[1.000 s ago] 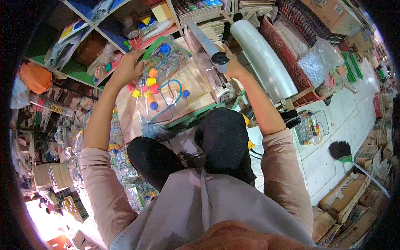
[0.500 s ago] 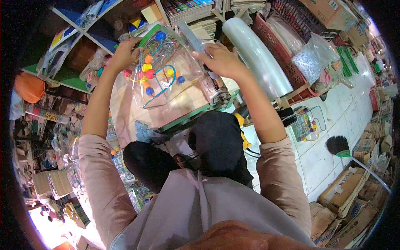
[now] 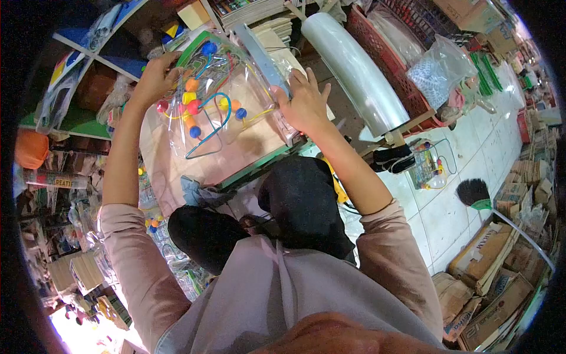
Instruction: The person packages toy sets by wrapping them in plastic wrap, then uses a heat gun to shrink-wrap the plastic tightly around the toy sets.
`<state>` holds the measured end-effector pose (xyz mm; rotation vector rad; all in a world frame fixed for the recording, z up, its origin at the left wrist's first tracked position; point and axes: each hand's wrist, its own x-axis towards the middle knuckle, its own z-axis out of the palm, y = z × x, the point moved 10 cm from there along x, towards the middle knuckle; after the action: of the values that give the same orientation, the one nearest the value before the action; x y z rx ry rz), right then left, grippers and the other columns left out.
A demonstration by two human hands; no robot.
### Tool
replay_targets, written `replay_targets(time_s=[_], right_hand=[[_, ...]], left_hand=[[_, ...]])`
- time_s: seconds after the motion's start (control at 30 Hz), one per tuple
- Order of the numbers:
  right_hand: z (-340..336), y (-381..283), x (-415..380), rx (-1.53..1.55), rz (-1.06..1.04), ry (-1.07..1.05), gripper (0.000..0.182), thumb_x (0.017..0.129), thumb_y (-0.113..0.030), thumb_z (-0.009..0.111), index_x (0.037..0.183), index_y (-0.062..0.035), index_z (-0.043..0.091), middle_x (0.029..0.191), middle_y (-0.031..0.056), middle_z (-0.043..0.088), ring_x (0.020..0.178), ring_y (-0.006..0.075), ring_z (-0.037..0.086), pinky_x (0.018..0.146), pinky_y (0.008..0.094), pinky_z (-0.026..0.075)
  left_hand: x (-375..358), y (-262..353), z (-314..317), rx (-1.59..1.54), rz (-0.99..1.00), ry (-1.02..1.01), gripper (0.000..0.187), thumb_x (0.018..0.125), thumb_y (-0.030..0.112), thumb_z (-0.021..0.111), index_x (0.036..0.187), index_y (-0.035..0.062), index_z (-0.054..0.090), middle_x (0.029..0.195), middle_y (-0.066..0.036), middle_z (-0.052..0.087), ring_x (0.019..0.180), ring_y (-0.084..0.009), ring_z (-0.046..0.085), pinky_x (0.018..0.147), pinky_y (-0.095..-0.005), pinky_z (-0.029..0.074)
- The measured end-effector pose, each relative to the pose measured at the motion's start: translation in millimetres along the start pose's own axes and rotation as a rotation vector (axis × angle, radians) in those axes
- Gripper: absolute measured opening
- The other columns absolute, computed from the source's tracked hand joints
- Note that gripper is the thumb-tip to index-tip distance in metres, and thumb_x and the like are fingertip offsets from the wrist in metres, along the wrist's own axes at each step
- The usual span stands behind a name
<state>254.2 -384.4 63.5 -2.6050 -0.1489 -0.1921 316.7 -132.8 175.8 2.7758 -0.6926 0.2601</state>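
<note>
A bead maze (image 3: 193, 107) with coloured beads on bent wires and a green-edged board lies inside a clear plastic bag (image 3: 250, 88) on a light wooden board (image 3: 162, 153). At its upper left edge, the fingers of my left hand (image 3: 154, 81) are closed on the bagged toy; the exact grip is partly hidden. My right hand (image 3: 303, 101) has its fingers spread and rests at a long grey metal bar (image 3: 259, 58), which crosses the right side of the bag. The thumb touches or lies very near the bar.
A big roll of clear plastic film (image 3: 356, 74) lies to the right, beside a red crate (image 3: 389, 65). Another bagged bead maze (image 3: 433, 165) is on the tiled floor, with a broom (image 3: 474, 193) farther right. Shelves (image 3: 88, 53) stand at the upper left.
The view has shifted, so the toy and bar appear slightly farther left. My right hand has moved a little down along the bar, its fingers more spread. My left hand stays at the toy's edge.
</note>
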Motion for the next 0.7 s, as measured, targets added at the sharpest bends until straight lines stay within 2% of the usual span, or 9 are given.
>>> replay_targets(time_s=[0.37,0.4,0.43,0.5,0.53,0.57,0.63,0.67,0.7], right_hand=[[-4.4,2.4,2.1,0.133,0.007,0.029,0.062,0.082,-0.048,0.047,0.120,0.0012,0.048,0.136,0.0131,0.036,0.131,0.0326,0.021,0.098,0.0648,0.013],[-7.1,1.0,3.3,0.140,-0.003,0.027,0.062,0.082,-0.048,0.047,0.120,0.0012,0.048,0.136,0.0131,0.036,0.131,0.0326,0.021,0.098,0.0648,0.013],[-12.4,-1.6,4.0,0.260,0.023,-0.031,0.064,0.081,-0.048,0.048,0.121,0.0027,0.047,0.137,0.0139,0.034,0.131,0.0330,0.023,0.100,0.0612,0.014],[-15.5,3.5,12.9,0.384,0.042,-0.089,0.066,0.081,-0.048,0.048,0.122,0.0042,0.046,0.138,0.0148,0.033,0.130,0.0335,0.024,0.103,0.0576,0.014],[-8.7,14.0,22.8,0.834,0.108,-0.148,0.064,0.081,-0.045,0.050,0.122,0.0038,0.046,0.137,0.0153,0.035,0.128,0.0332,0.028,0.104,0.0518,0.017],[-0.7,21.2,30.8,1.281,0.177,-0.211,0.062,0.081,-0.043,0.051,0.122,0.0034,0.047,0.135,0.0158,0.037,0.127,0.0330,0.031,0.105,0.0461,0.020],[-20.0,38.3,47.3,0.987,-0.029,-0.020,0.054,0.081,-0.034,0.054,0.122,0.0011,0.048,0.131,0.0175,0.042,0.123,0.0336,0.037,0.103,0.0365,0.026],[2.4,58.7,64.5,0.717,-0.065,0.019,0.051,0.079,-0.027,0.058,0.123,-0.0024,0.048,0.133,0.0128,0.040,0.127,0.0310,0.031,0.103,0.0467,0.024],[8.1,57.9,63.3,0.718,-0.070,0.020,0.051,0.079,-0.027,0.058,0.123,-0.0024,0.048,0.133,0.0128,0.040,0.127,0.0310,0.031,0.103,0.0467,0.024]], left_hand=[[-27.8,7.7,-13.0,-0.009,-0.039,0.040,0.035,0.075,0.007,0.056,0.108,-0.0053,0.054,0.098,-0.024,0.059,0.090,-0.0356,0.058,0.078,-0.0365,0.046],[-39.2,3.0,-16.9,-0.012,-0.084,0.050,0.034,0.076,0.008,0.056,0.109,-0.0045,0.054,0.097,-0.021,0.061,0.089,-0.0293,0.060,0.077,-0.0337,0.046],[-52.8,1.5,-20.2,-0.004,-0.091,0.051,0.034,0.076,0.008,0.056,0.109,-0.0045,0.054,0.097,-0.021,0.061,0.089,-0.0293,0.060,0.077,-0.0337,0.046],[-86.3,-23.6,-23.3,-0.198,-0.294,0.050,0.034,0.078,0.010,0.056,0.109,-0.0034,0.055,0.095,-0.015,0.063,0.087,-0.0204,0.060,0.078,-0.0304,0.045],[-107.4,-34.6,-26.0,-0.193,-0.306,0.129,0.033,0.077,0.011,0.057,0.108,-0.0009,0.057,0.089,-0.008,0.063,0.080,-0.0136,0.057,0.072,-0.0273,0.045],[-133.8,-60.2,-14.4,-0.390,-0.473,0.144,0.030,0.077,0.012,0.057,0.105,0.0003,0.059,0.086,-0.006,0.062,0.076,-0.0123,0.055,0.068,-0.0259,0.044],[-191.9,-100.3,17.4,-0.697,-0.760,0.175,0.024,0.078,0.013,0.056,0.099,0.0027,0.061,0.083,-0.003,0.060,0.069,-0.0097,0.052,0.061,-0.0234,0.041],[-222.1,-121.0,38.7,-0.806,-0.880,0.190,0.021,0.078,0.014,0.056,0.096,0.0039,0.062,0.082,-0.002,0.059,0.066,-0.0083,0.050,0.058,-0.0223,0.039],[-254.2,-164.5,72.2,-0.858,-0.887,0.142,0.021,0.080,0.015,0.054,0.095,0.0032,0.062,0.078,-0.001,0.058,0.065,-0.0085,0.049,0.056,-0.0221,0.037]])
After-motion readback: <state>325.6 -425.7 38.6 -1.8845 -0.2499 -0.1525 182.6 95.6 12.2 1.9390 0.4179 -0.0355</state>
